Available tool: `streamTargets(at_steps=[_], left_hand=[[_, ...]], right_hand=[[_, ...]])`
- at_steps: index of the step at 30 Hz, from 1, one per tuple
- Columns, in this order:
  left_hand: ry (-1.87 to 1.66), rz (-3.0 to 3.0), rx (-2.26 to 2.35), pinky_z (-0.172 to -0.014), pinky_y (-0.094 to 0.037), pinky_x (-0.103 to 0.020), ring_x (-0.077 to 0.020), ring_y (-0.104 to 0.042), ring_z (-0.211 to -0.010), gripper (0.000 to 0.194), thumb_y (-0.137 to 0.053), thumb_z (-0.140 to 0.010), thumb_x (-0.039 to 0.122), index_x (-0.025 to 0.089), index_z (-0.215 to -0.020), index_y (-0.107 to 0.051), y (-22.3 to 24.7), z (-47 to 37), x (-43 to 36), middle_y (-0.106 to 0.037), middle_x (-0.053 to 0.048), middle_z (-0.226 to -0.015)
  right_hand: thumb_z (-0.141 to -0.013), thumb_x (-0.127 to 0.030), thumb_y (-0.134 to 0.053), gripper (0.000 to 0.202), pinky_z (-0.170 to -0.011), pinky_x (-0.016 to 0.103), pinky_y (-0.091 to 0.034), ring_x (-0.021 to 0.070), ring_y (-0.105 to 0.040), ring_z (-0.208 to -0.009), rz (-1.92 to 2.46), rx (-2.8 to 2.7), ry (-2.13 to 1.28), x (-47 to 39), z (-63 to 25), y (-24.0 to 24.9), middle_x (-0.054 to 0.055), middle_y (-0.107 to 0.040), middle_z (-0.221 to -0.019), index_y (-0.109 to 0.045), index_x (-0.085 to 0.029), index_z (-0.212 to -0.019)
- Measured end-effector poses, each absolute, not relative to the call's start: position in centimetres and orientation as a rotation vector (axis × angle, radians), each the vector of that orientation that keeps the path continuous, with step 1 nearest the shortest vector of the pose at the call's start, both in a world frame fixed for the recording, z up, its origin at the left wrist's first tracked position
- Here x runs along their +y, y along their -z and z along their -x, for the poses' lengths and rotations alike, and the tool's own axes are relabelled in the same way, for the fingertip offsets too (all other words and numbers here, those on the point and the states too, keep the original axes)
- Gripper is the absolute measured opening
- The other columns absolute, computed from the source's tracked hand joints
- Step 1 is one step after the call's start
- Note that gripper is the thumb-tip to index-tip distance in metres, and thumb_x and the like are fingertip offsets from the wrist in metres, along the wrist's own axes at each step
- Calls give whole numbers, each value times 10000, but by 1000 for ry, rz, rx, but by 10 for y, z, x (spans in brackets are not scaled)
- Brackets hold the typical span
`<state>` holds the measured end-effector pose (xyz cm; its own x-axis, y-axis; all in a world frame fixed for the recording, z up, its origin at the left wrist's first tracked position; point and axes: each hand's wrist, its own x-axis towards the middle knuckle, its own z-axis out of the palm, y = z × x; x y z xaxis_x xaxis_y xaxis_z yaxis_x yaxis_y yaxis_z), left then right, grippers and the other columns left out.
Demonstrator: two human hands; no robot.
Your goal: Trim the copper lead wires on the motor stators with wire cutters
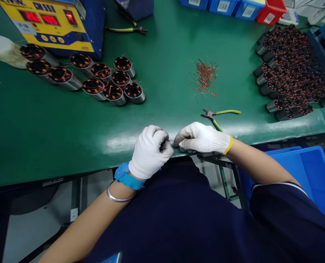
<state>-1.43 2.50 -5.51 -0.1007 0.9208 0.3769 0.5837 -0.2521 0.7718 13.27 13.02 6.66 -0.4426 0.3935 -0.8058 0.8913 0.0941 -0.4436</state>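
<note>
Left hand [150,151] is gripping a small wound part [163,144] at the bench [69,128] edge, fingers clamped round it; right hand [202,138] is pinching its wire, fingers together; finished-looking coils [115,86] far left of the fingers, big untouched pile [291,69] far right; approx. early on.

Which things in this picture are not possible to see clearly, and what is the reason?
Head view:
- Part in the left hand: almost wholly covered by the glove; only a dark bit shows.
- Wire between it and the right hand: too thin to follow.
- Yellow machine: cut off by the top edge; its red digits are blurred.
- Bin contents: hidden by the right arm and the frame edge.
</note>
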Motion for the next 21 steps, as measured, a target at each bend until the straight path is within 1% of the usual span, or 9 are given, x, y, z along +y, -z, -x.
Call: streamTargets(at_steps=[3,5,6,7,10,12,17,19,21], left_hand=[[-1313,-1833,1625,-664,-443,-335,-210,-516,-768,159,-511,-711,92,200,-827,-520,56,15,25,-527,-66,-850],[-1306,-1841,1615,-664,-441,-337,-211,-515,-771,146,-503,-720,98,202,-822,-518,57,15,25,-526,-69,-852],[-1304,-1842,1611,-664,-439,-338,-211,-513,-770,134,-502,-727,108,203,-821,-516,58,16,25,-524,-68,-851],[-1303,-1845,1605,-662,-437,-338,-210,-510,-768,111,-509,-739,129,203,-822,-515,59,16,25,-522,-68,-852],[-1290,-1850,1585,-660,-430,-339,-210,-505,-768,76,-538,-758,191,203,-830,-514,60,17,25,-523,-68,-860],[-1277,-1840,1586,-668,-431,-340,-211,-507,-770,82,-538,-755,190,203,-827,-502,59,17,26,-524,-68,-857],[-1218,-1804,1461,-686,-449,-370,-226,-505,-771,207,-546,-675,198,194,-864,-462,48,25,25,-513,-76,-852],[-1209,-1786,1366,-711,-471,-400,-245,-523,-808,363,-573,-607,235,169,-953,-484,48,29,23,-524,-95,-908],[-1219,-1723,1285,-799,-497,-447,-272,-562,-899,577,-608,-593,261,138,-1144,-487,53,31,21,-551,-127,-1026]], right_hand=[[-779,-198,-628,290,-634,217,-491,135,-684,-764,-1279,1960,1408,140,-141,-67,14,-759,-899,-747,-191,-1043],[-730,-224,-713,417,-716,236,-539,173,-700,-937,-1333,2009,1462,149,-139,-64,47,-751,-1102,-709,-188,-1145],[-715,-247,-744,450,-719,237,-548,180,-702,-956,-1317,1990,1490,153,-135,-62,55,-746,-1131,-702,-186,-1159],[-717,-278,-754,417,-686,229,-548,176,-709,-909,-1262,1939,1510,155,-129,-59,55,-757,-1084,-714,-181,-1121],[-809,-338,-686,183,-525,200,-497,123,-659,-599,-1083,1702,1555,155,-112,-50,25,-737,-720,-728,-162,-838],[-872,-281,-608,196,-485,188,-482,98,-608,-498,-1107,1560,1639,150,-105,-45,13,-691,-603,-680,-149,-745],[-902,-191,-557,183,-465,154,-483,73,-579,-451,-1245,1435,1794,137,-107,-34,3,-681,-572,-618,-142,-737],[-903,-202,-564,177,-458,143,-482,62,-566,-442,-1280,1483,1789,134,-110,-32,4,-689,-589,-629,-135,-752],[-900,-197,-567,180,-462,136,-485,51,-552,-438,-1295,1532,1805,131,-112,-34,-1,-684,-592,-630,-128,-745]])
